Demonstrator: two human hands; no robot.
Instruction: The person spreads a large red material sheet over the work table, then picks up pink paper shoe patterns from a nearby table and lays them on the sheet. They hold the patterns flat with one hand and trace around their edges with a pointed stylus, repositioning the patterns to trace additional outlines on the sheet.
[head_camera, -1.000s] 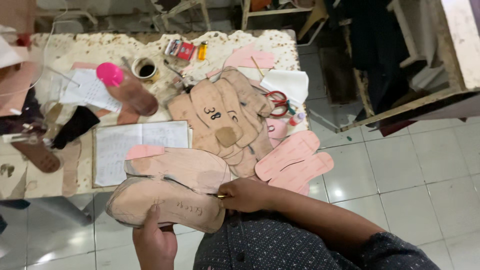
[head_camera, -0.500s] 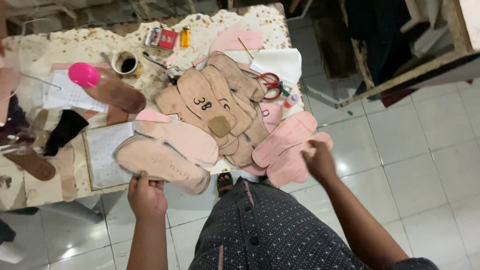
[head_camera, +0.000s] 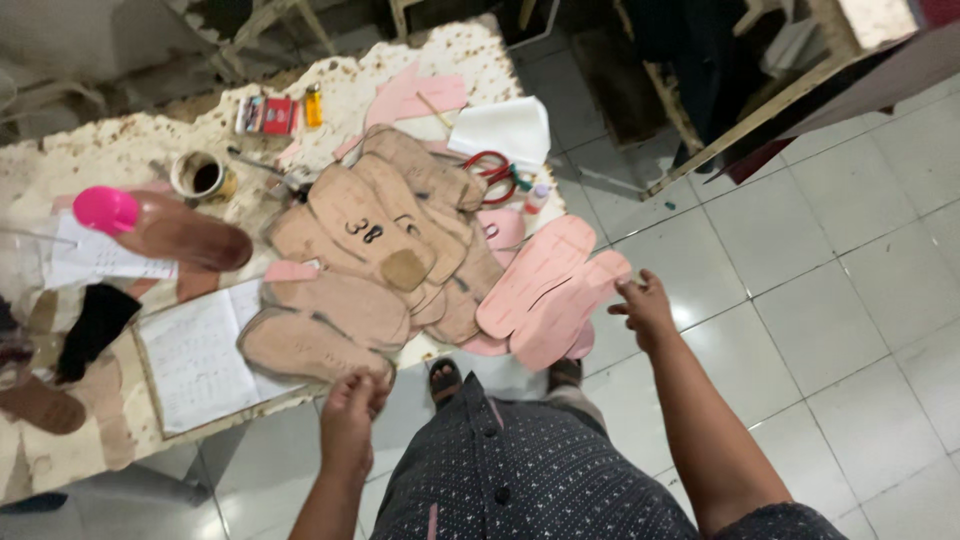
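A heap of tan cardboard sole patterns lies on the speckled worktable. One tan sole lies nearest the table's front edge. My left hand is curled on the heel end of this sole. To the right, a stack of pink sole patterns overhangs the table edge. My right hand pinches the outer edge of the pink stack. My dark dotted shirt fills the lower middle of the view.
On the table are an open notebook, a brown bottle with a pink cap, a cup of dark liquid, red scissors, a white sheet and a yellow lighter. A wooden frame stands on the tiled floor.
My right hand left the tan sole and moved right to the pink patterns. My left hand stays at the tan sole's end. The table now sits further left in view.
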